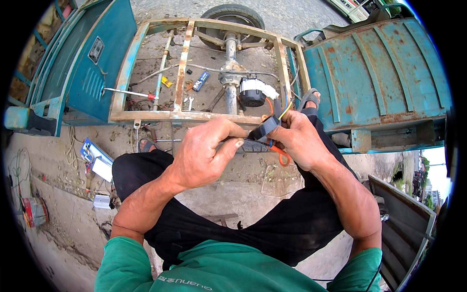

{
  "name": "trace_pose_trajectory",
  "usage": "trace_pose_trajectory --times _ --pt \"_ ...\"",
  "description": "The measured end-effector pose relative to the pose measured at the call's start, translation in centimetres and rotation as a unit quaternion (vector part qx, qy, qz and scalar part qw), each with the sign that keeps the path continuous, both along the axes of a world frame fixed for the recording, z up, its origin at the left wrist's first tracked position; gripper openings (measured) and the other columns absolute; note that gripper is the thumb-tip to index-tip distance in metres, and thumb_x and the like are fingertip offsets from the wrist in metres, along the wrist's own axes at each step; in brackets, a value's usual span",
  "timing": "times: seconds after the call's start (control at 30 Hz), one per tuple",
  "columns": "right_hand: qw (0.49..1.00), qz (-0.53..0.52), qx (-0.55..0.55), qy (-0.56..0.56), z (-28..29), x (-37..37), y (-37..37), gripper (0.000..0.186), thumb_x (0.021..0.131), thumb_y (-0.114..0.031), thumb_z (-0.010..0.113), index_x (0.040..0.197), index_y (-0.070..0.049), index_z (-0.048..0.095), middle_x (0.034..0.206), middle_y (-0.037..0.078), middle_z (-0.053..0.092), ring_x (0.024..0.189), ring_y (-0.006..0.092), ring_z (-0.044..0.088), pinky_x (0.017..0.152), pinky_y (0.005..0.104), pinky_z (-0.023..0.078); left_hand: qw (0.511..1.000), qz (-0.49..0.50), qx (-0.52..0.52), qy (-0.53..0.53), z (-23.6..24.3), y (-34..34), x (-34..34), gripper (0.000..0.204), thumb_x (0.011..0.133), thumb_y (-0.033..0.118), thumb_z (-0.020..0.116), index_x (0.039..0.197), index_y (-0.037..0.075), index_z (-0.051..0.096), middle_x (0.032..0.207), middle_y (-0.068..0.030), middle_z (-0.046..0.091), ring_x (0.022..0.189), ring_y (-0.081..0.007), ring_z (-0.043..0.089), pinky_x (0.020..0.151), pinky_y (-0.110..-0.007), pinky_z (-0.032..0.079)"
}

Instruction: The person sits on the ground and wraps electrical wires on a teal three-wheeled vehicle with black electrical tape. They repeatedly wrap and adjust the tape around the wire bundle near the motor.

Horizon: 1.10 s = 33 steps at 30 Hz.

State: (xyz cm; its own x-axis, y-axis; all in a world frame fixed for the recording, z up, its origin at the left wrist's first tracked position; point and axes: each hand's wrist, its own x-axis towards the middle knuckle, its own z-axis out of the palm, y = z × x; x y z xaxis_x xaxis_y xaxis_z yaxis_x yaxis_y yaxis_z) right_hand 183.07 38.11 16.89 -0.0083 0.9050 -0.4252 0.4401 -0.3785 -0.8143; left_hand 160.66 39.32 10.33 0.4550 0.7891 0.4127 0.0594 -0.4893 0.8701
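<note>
In front of the frame, my right hand (300, 141) is closed around a bundle of coloured wires (286, 110), yellow-green among them. A black roll that looks like electrical tape (265, 127) is at its fingertips. Below those fingers hangs an orange loop (283, 158); whether it is wire or a tool handle I cannot tell. My left hand (202, 153) pinches a thin black strip, apparently tape, stretching towards the right hand. Just beyond sits a round black motor (253, 93) with a white-wrapped part on the axle (231, 63).
A rusty vehicle frame (185, 58) spans ahead, with a wheel (233, 19) behind it. Inside lie a blue box (201, 81), a yellow item (167, 82) and a wrench (190, 103). Teal panels (384, 73) flank the right. A screwdriver (130, 92) rests left.
</note>
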Motion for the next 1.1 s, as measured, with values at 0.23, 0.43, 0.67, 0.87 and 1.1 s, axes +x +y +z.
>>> trace_pose_trajectory --times 0.23,0.43,0.67,0.87,1.1 --pt "0.995 0.073 -0.058 -0.047 -1.6 -0.2 0.3 0.039 0.079 -0.024 0.072 0.104 0.006 0.067 0.084 0.008 0.067 0.075 0.0130 0.058 0.068 0.0297 0.048 0.994 0.011 0.103 0.014 0.1 -0.1 0.7 0.017 0.077 -0.002 0.071 0.093 0.003 0.066 0.082 -0.0128 0.064 0.075 -0.0326 0.064 0.068 -0.041 0.050" --pt "0.991 0.113 -0.055 -0.036 -0.9 0.6 0.1 0.042 0.078 -0.023 0.074 0.106 0.007 0.065 0.085 0.007 0.067 0.075 0.0133 0.060 0.068 0.0295 0.049 0.986 -0.014 0.165 -0.004 1.3 0.2 0.8 0.023 0.074 -0.005 0.073 0.096 0.001 0.066 0.101 -0.0136 0.069 0.093 -0.0334 0.067 0.083 -0.042 0.055" --pt "0.989 0.119 -0.081 -0.028 -0.6 0.5 -0.5 0.035 0.082 -0.023 0.075 0.103 0.003 0.067 0.083 0.007 0.066 0.071 0.0132 0.063 0.064 0.0293 0.052 0.990 -0.089 0.103 0.018 -0.2 0.6 0.4 0.021 0.077 -0.001 0.072 0.098 0.003 0.068 0.101 -0.0124 0.071 0.096 -0.0302 0.068 0.083 -0.040 0.054" --pt "0.995 0.064 -0.053 0.058 0.0 0.2 -0.9 0.021 0.094 -0.019 0.068 0.103 0.000 0.067 0.079 0.003 0.064 0.069 0.0099 0.061 0.060 0.0279 0.050 0.995 -0.063 -0.081 0.011 -0.8 1.1 0.1 0.014 0.092 0.011 0.066 0.101 0.000 0.067 0.089 -0.0110 0.073 0.078 -0.0193 0.070 0.071 -0.035 0.054" --pt "0.992 0.113 -0.013 0.059 0.2 0.0 -1.2 0.024 0.096 -0.022 0.068 0.106 0.000 0.069 0.077 0.001 0.062 0.069 0.0078 0.054 0.061 0.0269 0.045 0.970 -0.087 -0.226 -0.007 -0.7 1.0 -0.1 0.018 0.095 0.011 0.065 0.109 0.000 0.067 0.090 -0.0096 0.076 0.080 -0.0141 0.071 0.072 -0.033 0.055"
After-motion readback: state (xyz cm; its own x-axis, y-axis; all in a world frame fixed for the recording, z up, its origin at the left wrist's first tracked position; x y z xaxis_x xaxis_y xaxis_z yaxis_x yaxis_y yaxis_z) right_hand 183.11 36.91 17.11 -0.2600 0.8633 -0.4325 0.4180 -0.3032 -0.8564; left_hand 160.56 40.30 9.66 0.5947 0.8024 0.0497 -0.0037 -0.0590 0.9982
